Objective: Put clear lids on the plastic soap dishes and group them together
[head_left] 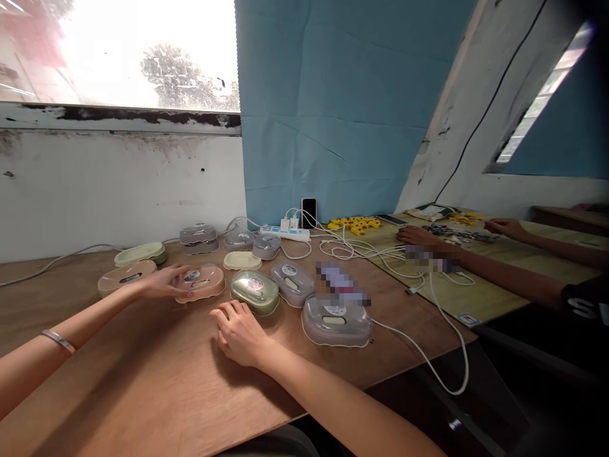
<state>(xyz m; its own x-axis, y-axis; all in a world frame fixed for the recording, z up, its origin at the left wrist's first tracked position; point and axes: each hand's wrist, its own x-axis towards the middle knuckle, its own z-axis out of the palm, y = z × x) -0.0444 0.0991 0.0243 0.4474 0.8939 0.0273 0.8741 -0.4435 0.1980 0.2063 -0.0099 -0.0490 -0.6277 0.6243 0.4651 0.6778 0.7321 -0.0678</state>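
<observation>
My left hand point(164, 282) has its thumb and fingers around the left end of a pink oval box point(207, 282) with a clear lid and a round sticker. Another pink oval box point(124, 274) lies partly behind my left wrist. My right hand point(238, 333) rests on the wooden table with its fingers curled in, and nothing shows in them. Just beyond its knuckles sits a green oval box point(257, 295) under a clear lid. To its right are a grey oval box point(292, 285) and a larger-looking grey one point(337, 327) near the table edge.
Farther back are a stacked grey box point(198, 238), a pale green box point(140, 254) and a cream lid point(242, 260). A power strip point(285, 233), a phone point(309, 212) and white cables point(347, 247) lie by the wall. At right, another person's hands point(416, 236) are over small parts.
</observation>
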